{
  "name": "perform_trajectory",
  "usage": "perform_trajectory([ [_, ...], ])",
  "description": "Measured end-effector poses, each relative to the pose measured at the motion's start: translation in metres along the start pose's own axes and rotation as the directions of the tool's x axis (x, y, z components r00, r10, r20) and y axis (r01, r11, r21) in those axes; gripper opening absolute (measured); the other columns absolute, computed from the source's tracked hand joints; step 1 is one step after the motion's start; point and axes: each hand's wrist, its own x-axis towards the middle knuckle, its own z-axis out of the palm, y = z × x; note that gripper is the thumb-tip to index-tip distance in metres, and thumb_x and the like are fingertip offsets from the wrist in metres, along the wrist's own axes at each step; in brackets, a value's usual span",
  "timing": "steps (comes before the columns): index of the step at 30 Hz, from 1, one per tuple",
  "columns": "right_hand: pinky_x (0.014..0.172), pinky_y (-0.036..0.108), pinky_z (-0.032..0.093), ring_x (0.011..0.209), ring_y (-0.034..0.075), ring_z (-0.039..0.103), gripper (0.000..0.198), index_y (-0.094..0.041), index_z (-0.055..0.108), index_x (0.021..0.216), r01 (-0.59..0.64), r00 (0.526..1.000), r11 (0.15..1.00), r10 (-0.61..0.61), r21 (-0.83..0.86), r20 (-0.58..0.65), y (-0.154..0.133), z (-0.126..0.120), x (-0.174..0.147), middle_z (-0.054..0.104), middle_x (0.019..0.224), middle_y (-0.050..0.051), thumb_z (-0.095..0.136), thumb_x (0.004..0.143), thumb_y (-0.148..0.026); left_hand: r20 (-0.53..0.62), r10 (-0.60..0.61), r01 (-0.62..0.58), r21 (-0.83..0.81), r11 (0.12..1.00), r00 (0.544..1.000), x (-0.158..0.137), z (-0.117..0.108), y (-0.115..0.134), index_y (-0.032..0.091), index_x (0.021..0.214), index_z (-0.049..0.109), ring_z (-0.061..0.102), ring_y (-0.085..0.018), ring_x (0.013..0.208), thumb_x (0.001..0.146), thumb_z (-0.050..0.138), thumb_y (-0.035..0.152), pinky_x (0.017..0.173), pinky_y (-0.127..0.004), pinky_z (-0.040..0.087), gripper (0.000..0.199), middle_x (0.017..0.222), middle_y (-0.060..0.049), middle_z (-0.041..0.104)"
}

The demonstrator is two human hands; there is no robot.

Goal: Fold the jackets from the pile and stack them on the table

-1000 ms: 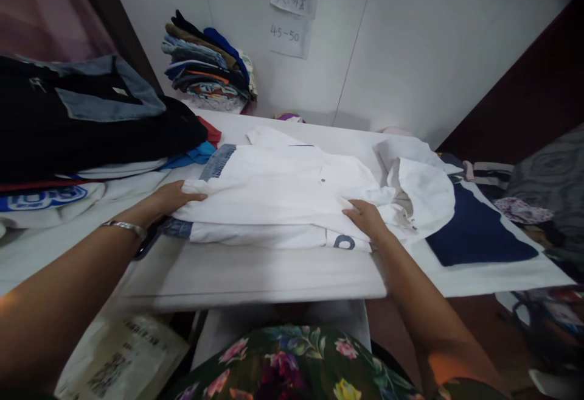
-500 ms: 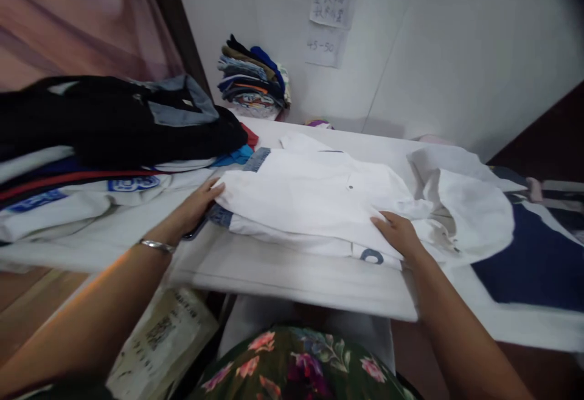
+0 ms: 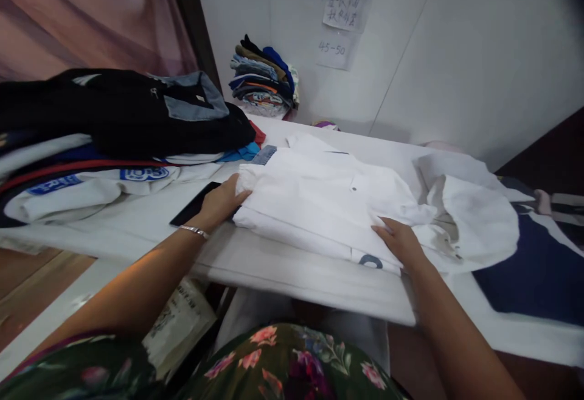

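A white hooded jacket (image 3: 310, 196) lies partly folded on the white table, its hood (image 3: 483, 223) spread to the right. Grey-blue ribbing (image 3: 264, 155) shows at its far left end, and a dark ring-shaped print (image 3: 370, 261) at the near edge. My left hand (image 3: 223, 202) is closed on the jacket's left end, thumb on top, the other fingers partly hidden. My right hand (image 3: 396, 238) pinches the fabric near the jacket's right front edge. Behind my left wrist lies a flat black object (image 3: 194, 205), possibly a phone, partly covered by the hand.
On the left is a pile of clothes topped by a black garment (image 3: 150, 114). A folded stack (image 3: 262, 77) stands at the back wall below paper notes (image 3: 342, 13). Dark blue cloth (image 3: 533, 272) lies at the right. The table's front edge (image 3: 310, 293) runs before me.
My left hand has moved right and brought the jacket's left end inward, covering the near ribbing. More of the flat black object shows. My right hand stays at nearly the same spot on the jacket.
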Motion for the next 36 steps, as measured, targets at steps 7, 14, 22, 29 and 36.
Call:
perform_trajectory([
  [7,0.083,0.038,0.05,0.1,0.029,0.066,0.04,-0.026,0.068,0.115,0.003,1.0,1.0,-0.003,0.002,-0.023,-0.008,-0.002,-0.001,0.073,0.109,0.008,0.044,0.091,-0.048,-0.049,-0.129,0.119,-0.169,0.978,0.99,0.002,0.001,-0.012,0.02,0.134,0.049,0.064,-0.033,0.102,0.08,0.051,0.058,0.083,-0.039,0.049,0.066,0.117,-0.014,0.068],
  [14,0.073,0.033,0.046,0.085,0.025,0.065,0.044,-0.023,0.069,0.092,0.015,0.994,1.0,-0.015,-0.006,-0.105,-0.008,0.001,-0.002,0.072,0.089,0.006,0.037,0.093,-0.053,-0.153,-0.279,0.15,-0.558,0.816,0.948,0.014,-0.005,-0.022,0.016,0.118,0.063,0.066,-0.025,0.095,0.073,0.058,0.051,0.082,-0.033,0.051,0.057,0.106,-0.012,0.07],
  [22,0.068,0.032,0.042,0.079,0.023,0.063,0.042,-0.023,0.064,0.077,-0.052,0.988,0.997,0.043,-0.054,-0.15,-0.004,0.0,-0.001,0.069,0.081,0.005,0.039,0.092,-0.053,-0.138,-0.177,0.132,-0.285,0.949,0.975,0.01,-0.019,-0.015,0.019,0.115,0.064,0.064,-0.03,0.104,0.075,0.05,0.034,0.087,-0.039,0.05,0.044,0.112,-0.012,0.07],
  [29,0.068,0.03,0.043,0.082,0.022,0.064,0.038,-0.023,0.066,0.079,-0.07,0.996,0.983,0.059,-0.17,-0.072,-0.003,0.003,0.003,0.071,0.085,0.005,0.04,0.093,-0.048,-0.014,-0.112,0.113,0.033,0.993,0.994,0.007,-0.019,-0.016,0.015,0.121,0.06,0.063,-0.035,0.107,0.079,0.044,0.037,0.086,-0.046,0.05,0.05,0.121,-0.018,0.066],
  [36,0.086,0.03,0.043,0.103,0.023,0.062,0.035,-0.017,0.065,0.113,-0.079,0.994,0.978,0.063,-0.191,-0.09,-0.036,-0.014,0.013,0.069,0.111,0.01,0.045,0.094,-0.039,-0.245,0.367,-0.363,0.064,0.93,0.897,0.016,-0.016,0.027,0.013,0.123,0.058,0.046,-0.029,0.131,0.086,0.038,0.044,0.111,-0.042,0.032,0.052,0.137,-0.016,0.055],
])
